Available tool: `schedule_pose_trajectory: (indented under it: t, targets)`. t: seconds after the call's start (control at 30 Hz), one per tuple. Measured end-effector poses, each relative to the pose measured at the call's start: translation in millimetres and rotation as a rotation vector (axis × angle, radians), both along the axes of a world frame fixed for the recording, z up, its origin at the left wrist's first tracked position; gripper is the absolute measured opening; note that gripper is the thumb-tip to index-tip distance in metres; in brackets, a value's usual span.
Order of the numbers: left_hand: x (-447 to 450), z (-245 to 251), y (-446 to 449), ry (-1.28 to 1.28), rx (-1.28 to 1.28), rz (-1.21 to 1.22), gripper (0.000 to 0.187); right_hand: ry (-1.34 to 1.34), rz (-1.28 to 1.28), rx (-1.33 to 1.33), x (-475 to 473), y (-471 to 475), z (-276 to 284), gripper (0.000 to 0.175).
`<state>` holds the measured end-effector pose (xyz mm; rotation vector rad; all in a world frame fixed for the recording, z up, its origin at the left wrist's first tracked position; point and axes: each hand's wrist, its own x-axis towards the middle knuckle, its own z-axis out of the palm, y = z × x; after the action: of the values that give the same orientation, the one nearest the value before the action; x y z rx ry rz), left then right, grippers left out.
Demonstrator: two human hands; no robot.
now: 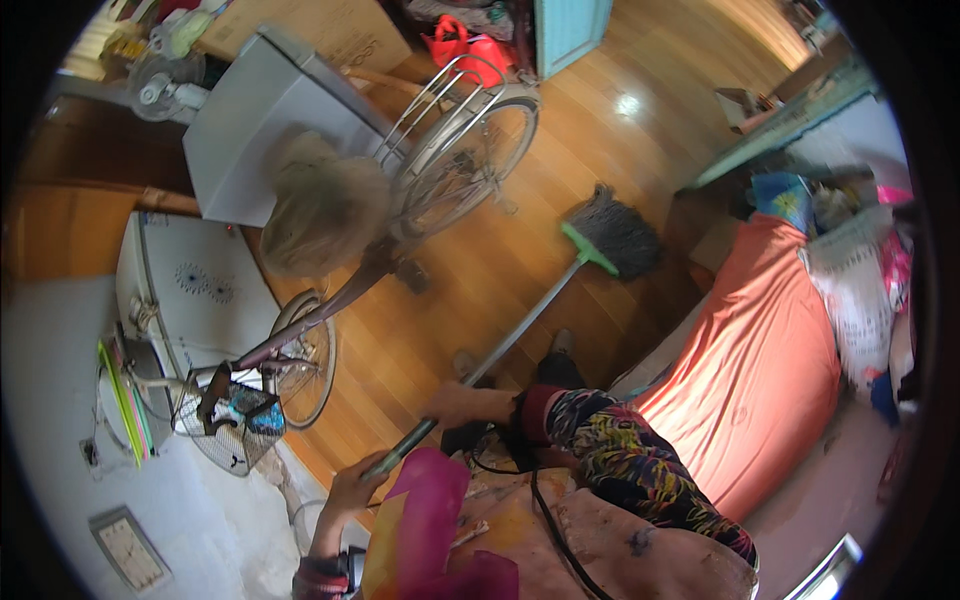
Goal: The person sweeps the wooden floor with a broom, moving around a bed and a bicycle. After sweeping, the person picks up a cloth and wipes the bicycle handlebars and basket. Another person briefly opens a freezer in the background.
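Both of my hands are closed around the handle of a mop (525, 322). Its green head with dark grey strands (622, 232) rests on the wood-look floor (375, 352), beyond my feet. My left hand (351, 484) grips the upper end of the handle, low in the view. Farther down the handle, my right hand (450, 405) holds it, the arm in a patterned sleeve. A bicycle (322, 307) with a wire basket and a covered saddle stands to the left of the mop.
Behind the bicycle stand a grey-white cabinet-like appliance (262, 127) and a white appliance (195, 277). Red bags (480, 56) lie near a blue door edge (566, 37). On the right, an orange cloth (757, 352) covers something beside plastic bags (851, 292). A door frame (787, 120) juts in above it.
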<state>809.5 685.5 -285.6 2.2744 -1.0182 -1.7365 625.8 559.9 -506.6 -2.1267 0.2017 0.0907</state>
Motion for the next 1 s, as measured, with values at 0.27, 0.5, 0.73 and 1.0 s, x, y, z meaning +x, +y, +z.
schedule_pose_trajectory:
  t: [0.27, 0.5, 0.73, 1.0]
  targets:
    - [-102, 60, 41, -0.019, 0.087, 0.411, 0.035, -0.165, 0.398, 0.081, -12, 27, 17, 0.034]
    - [-132, -50, 28, 0.071, -0.109, 0.302, 0.039, -0.065, 0.343, 0.075, -77, -35, -30, 0.031]
    - [-178, -138, -102, 0.073, -0.446, 0.091, 0.038, -0.117, -0.199, -0.206, -158, -159, -80, 0.008]
    - [-190, -127, -73, -0.057, -0.54, -0.042, 0.025, -0.065, -0.159, -0.461, -165, -136, -56, 0.009]
